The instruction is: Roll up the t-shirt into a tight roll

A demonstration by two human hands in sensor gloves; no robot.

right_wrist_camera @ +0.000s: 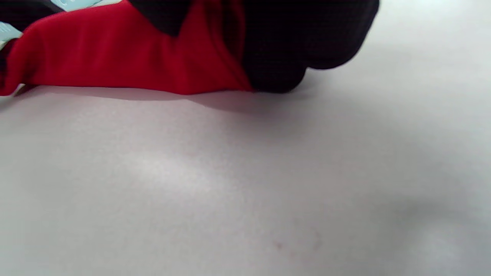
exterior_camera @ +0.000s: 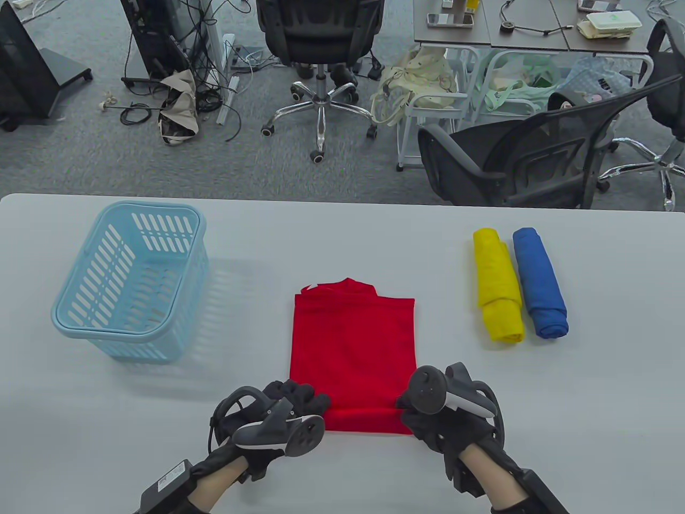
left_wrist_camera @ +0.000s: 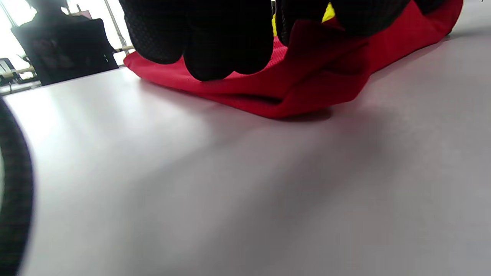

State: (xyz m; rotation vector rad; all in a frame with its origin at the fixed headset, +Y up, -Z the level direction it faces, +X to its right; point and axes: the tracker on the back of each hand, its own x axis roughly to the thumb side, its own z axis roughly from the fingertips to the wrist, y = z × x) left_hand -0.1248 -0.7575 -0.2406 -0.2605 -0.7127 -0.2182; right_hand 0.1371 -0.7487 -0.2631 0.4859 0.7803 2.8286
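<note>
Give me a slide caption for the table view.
Both hands, left and right, pinch the red t-shirt's near edge to start rolling.

Basket (exterior_camera: 128,278) left — rolls (exterior_camera: 519,286) right.

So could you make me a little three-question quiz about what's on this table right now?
1. True or false: the red t-shirt is already rolled up all the way.
2. Which finished roll lies nearer the red shirt: A) yellow roll or B) blue roll?
3. Fill in: the left hand and right hand both grip the shirt's ____ edge, the one closest to the person.

Key: 1 false, only the near edge is turned over; 2 A; 3 near. The blue basket isn't quizzed.
</note>
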